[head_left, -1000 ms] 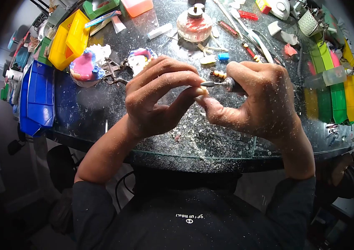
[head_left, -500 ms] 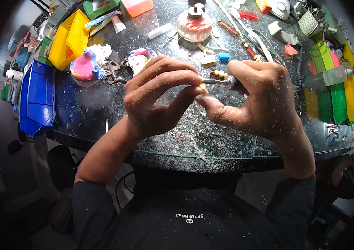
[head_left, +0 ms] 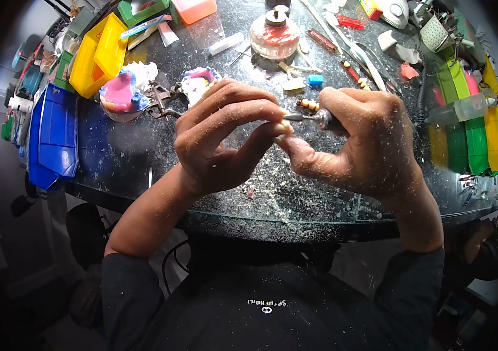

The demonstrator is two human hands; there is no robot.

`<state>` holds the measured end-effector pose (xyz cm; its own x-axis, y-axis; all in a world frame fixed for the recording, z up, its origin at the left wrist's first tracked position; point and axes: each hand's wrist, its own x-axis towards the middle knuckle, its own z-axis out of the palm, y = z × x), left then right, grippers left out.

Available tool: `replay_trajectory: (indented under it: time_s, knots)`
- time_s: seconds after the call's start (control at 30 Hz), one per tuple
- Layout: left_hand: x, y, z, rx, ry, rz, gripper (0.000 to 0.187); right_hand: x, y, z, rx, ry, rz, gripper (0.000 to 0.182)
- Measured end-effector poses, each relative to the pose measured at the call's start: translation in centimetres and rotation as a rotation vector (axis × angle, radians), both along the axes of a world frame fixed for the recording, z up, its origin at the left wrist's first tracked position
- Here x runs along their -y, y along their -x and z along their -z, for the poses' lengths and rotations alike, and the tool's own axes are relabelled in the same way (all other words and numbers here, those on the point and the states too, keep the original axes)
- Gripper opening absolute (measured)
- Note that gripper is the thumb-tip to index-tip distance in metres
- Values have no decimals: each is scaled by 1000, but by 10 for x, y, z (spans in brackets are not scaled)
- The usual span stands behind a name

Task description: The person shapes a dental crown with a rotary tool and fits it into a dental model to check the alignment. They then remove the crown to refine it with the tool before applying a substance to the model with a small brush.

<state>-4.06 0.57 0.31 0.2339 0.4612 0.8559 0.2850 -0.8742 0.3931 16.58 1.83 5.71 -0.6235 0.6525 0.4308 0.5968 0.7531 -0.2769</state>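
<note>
My left hand (head_left: pixel 219 131) pinches a small ivory-coloured false tooth (head_left: pixel 286 125) between thumb and fingertips, which partly hide it. Wrapped in my right hand (head_left: pixel 372 137) is a rotary handpiece (head_left: pixel 324 119), its grey bur pointing left and meeting or nearly meeting the tooth. The right thumb reaches across beneath the tooth, close to my left fingertips. White dust speckles both hands. Just beyond the handpiece lies a strip of false teeth (head_left: pixel 308 105). Behind my left hand sits a dental cast (head_left: pixel 197 88), partly covered by the fingers.
Pale shavings cover the dark tabletop (head_left: pixel 260 199). A pink and blue cast (head_left: pixel 121 96) adjoins a metal articulator (head_left: pixel 158 99) on the left. Yellow (head_left: pixel 98 55) and blue bins (head_left: pixel 54 137) stand beyond. A glass spirit lamp (head_left: pixel 274 38) stands at the back; green and yellow bins (head_left: pixel 477 137) line the right.
Both hands stay almost in place. The bur and handpiece have shifted very slightly against the tooth, and the view has moved a touch.
</note>
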Motion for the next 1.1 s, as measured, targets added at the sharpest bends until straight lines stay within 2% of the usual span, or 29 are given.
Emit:
replay_trajectory:
  time_s: [0.43,0.7,0.8,1.1]
  knots:
    - [1,-2,0,29,32,-2,20,1,1,0,-2,10,-24,46]
    - [0,-1,2,8,1,7,21,1,1,0,-12,21,-14,47]
    - [3,-2,2,33,61,-1,22,0,0,-1,11,27,1,48]
    - [0,-1,-1,-17,-9,3,22,2,0,-5,51,9,1,48]
